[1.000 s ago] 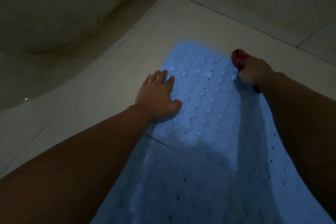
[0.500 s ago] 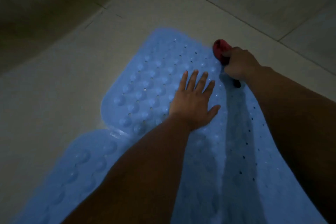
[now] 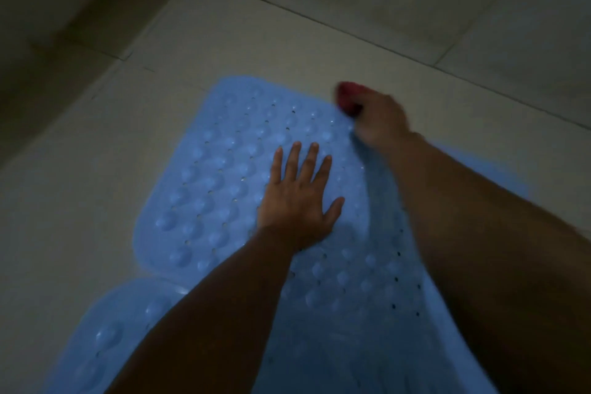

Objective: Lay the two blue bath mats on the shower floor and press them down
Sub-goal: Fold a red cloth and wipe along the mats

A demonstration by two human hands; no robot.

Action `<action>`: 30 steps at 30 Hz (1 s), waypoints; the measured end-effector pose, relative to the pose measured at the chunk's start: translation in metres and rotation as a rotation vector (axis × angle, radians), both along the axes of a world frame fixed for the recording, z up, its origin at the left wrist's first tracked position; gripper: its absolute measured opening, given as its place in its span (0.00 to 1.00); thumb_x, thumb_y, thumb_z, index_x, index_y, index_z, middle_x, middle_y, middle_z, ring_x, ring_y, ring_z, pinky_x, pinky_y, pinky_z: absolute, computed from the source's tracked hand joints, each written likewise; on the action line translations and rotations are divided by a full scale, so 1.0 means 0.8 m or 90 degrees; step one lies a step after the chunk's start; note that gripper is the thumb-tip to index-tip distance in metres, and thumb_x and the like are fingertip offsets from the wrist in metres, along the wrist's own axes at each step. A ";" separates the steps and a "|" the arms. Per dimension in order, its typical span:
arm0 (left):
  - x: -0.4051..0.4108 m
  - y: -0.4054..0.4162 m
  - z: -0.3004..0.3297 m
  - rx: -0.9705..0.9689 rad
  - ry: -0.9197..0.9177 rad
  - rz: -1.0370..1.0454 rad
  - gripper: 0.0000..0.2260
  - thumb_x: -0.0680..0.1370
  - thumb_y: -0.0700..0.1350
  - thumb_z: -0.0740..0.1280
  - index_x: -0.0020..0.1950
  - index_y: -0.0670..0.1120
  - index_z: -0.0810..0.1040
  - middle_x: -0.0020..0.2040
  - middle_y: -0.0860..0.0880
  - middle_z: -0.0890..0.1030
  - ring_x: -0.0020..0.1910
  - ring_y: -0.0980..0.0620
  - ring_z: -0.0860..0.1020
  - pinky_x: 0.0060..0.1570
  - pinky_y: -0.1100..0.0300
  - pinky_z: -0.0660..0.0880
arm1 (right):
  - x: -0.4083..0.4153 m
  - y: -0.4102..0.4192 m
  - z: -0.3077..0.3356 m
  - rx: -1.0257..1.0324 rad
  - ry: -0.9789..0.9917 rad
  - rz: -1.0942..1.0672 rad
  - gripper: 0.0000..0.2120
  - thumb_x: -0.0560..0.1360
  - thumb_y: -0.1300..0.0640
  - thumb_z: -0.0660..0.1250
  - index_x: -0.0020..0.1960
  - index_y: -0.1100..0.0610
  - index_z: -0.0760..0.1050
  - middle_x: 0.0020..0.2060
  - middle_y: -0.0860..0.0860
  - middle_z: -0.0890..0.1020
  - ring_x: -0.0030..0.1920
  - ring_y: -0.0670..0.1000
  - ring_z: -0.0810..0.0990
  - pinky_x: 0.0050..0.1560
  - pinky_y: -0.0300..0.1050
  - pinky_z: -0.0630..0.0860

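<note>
The dimpled blue rubber bath mat (image 3: 243, 169) is pressed flat by the spread left hand (image 3: 299, 201); the right hand (image 3: 382, 121), grip pinched on a red object (image 3: 347, 97) at two o'clock, should press next.

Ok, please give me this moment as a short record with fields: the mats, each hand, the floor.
far mat: blue, bumps and small holes, lying on the floor
near mat: blue, partly under the far mat's near edge
left hand: flat on the far mat, fingers spread
right hand: closed around a red object at the far mat's right corner; blurred
floor: pale tiles, dark joints
light: dim
</note>
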State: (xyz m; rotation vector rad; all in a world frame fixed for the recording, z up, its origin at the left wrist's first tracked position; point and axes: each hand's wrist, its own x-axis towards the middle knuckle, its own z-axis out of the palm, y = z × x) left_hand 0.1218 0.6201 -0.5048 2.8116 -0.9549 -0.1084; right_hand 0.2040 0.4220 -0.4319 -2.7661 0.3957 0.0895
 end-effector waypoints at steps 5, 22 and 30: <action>0.001 -0.005 -0.002 0.016 -0.019 0.004 0.36 0.81 0.68 0.45 0.85 0.50 0.52 0.85 0.45 0.49 0.84 0.40 0.43 0.79 0.36 0.43 | -0.020 -0.003 -0.011 -0.099 0.002 0.027 0.22 0.77 0.55 0.64 0.70 0.43 0.76 0.72 0.49 0.76 0.72 0.56 0.72 0.74 0.61 0.65; -0.001 -0.007 -0.002 0.028 -0.027 0.000 0.37 0.81 0.69 0.41 0.85 0.51 0.45 0.85 0.45 0.44 0.83 0.41 0.39 0.80 0.38 0.40 | -0.253 -0.371 -0.034 -0.262 0.237 -0.298 0.21 0.78 0.48 0.65 0.61 0.65 0.73 0.55 0.70 0.78 0.53 0.70 0.80 0.55 0.60 0.78; 0.003 -0.005 0.001 0.025 -0.027 -0.005 0.42 0.78 0.75 0.41 0.85 0.51 0.49 0.85 0.45 0.47 0.84 0.41 0.42 0.80 0.37 0.41 | -0.384 -0.270 -0.010 -0.178 0.129 -0.421 0.23 0.79 0.50 0.69 0.72 0.55 0.74 0.68 0.62 0.78 0.62 0.68 0.79 0.63 0.58 0.74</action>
